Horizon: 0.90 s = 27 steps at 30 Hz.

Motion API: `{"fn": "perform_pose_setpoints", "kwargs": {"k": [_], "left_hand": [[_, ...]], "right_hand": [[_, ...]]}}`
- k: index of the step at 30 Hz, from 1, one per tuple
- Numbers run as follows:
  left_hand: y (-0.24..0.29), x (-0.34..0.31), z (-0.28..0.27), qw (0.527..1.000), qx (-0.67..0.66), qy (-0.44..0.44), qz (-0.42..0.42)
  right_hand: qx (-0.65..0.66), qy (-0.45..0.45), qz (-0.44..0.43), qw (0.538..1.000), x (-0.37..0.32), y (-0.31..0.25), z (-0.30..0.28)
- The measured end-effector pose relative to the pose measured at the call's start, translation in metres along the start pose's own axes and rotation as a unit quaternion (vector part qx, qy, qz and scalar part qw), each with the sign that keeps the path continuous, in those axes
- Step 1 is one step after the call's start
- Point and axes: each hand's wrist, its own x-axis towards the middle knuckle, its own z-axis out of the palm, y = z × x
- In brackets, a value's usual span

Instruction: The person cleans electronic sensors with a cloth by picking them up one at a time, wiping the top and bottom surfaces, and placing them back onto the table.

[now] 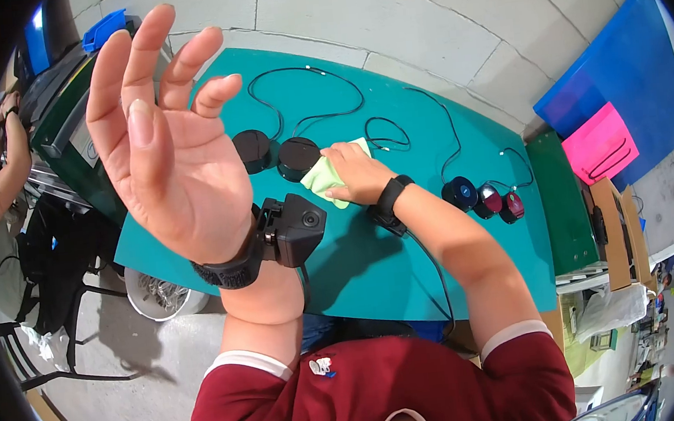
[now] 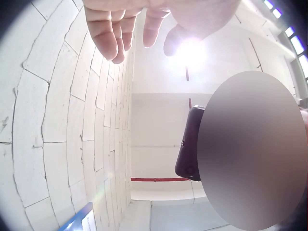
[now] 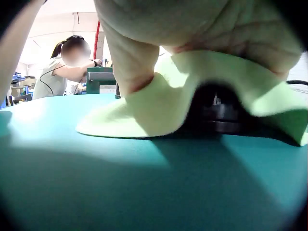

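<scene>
My left hand (image 1: pixel 180 160) is raised above the table's left side, fingers spread and relaxed, holding nothing. Its fingers also hang at the top of the left wrist view. On the table, my right hand (image 1: pixel 359 174) grips a light green cloth (image 1: pixel 322 181) against the side of a round black puck-shaped device (image 1: pixel 298 156). Close up in the right wrist view, the cloth (image 3: pixel 130 115) drapes under the palm and thumb, arching over a dark object (image 3: pixel 219 108). A second black puck-shaped device (image 1: pixel 252 150) stands just left of the first.
The green table (image 1: pixel 431 274) meets a white block wall. Thin black cables (image 1: pixel 358 88) loop along its back. To the right sit a dark round device (image 1: pixel 459 193) and two red-and-dark rounded items (image 1: pixel 511 207). A white bucket (image 1: pixel 141 304) stands on the floor. Another person (image 3: pixel 53 77) is farther off.
</scene>
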Motion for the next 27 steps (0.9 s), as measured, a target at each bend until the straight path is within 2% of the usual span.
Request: {"fn": "perform_pose_setpoints", "kwargs": {"k": [3,5,6,7,8,10,11,12,14,17,19,20,22,23,24,26,27], "left_hand": [[-0.003,-0.002,0.007,1.000,-0.008,-0.009,-0.012],[-0.008,-0.005,0.015,0.999,-0.014,-0.034,-0.026],[-0.011,-0.008,0.021,0.999,-0.015,-0.036,-0.029],[-0.015,-0.011,0.029,0.998,0.017,-0.038,-0.056],[-0.020,-0.015,0.037,0.994,0.049,-0.041,-0.084],[-0.037,-0.025,0.050,0.985,0.072,-0.067,-0.139],[-0.047,-0.032,0.058,0.978,0.066,-0.088,-0.177],[-0.057,-0.040,0.065,0.969,0.060,-0.109,-0.214],[-0.073,-0.061,0.079,0.942,0.052,-0.145,-0.298],[-0.093,-0.090,0.090,0.892,0.124,-0.225,-0.372],[-0.097,-0.098,0.094,0.857,0.198,-0.300,-0.370],[-0.097,-0.100,0.096,0.837,0.224,-0.325,-0.379],[-0.097,-0.103,0.099,0.825,0.220,-0.328,-0.404],[-0.096,-0.105,0.099,0.815,0.214,-0.326,-0.428],[-0.096,-0.106,0.100,0.813,0.216,-0.329,-0.429],[-0.093,-0.106,0.103,0.821,0.179,-0.338,-0.425],[-0.091,-0.106,0.104,0.820,0.176,-0.346,-0.420]], "right_hand": [[0.031,-0.009,-0.009,0.999,0.000,0.005,-0.008],[0.119,0.052,0.016,0.991,-0.008,0.011,-0.017],[0.178,0.123,0.018,0.976,-0.014,0.021,-0.018],[0.371,0.145,0.037,0.917,-0.024,0.023,-0.028],[0.549,0.163,0.055,0.818,-0.035,0.023,-0.040],[0.722,0.258,0.081,0.637,-0.058,0.032,-0.053],[0.775,0.285,0.019,0.563,-0.068,0.034,-0.059],[0.804,0.282,0.002,0.524,-0.081,0.037,-0.065],[0.808,0.338,-0.004,0.482,-0.100,0.036,-0.075],[0.787,0.373,-0.028,0.490,-0.119,0.036,-0.080],[0.743,0.426,-0.043,0.515,-0.125,0.030,-0.083],[0.744,0.429,-0.045,0.511,-0.126,0.027,-0.085],[0.650,0.427,-0.110,0.618,-0.127,0.023,-0.088],[0.604,0.458,-0.100,0.644,-0.125,0.018,-0.089],[0.607,0.459,-0.101,0.641,-0.127,0.016,-0.091],[0.535,0.462,-0.093,0.701,-0.129,0.011,-0.092],[0.528,0.475,-0.079,0.700,-0.129,0.010,-0.091]]}}
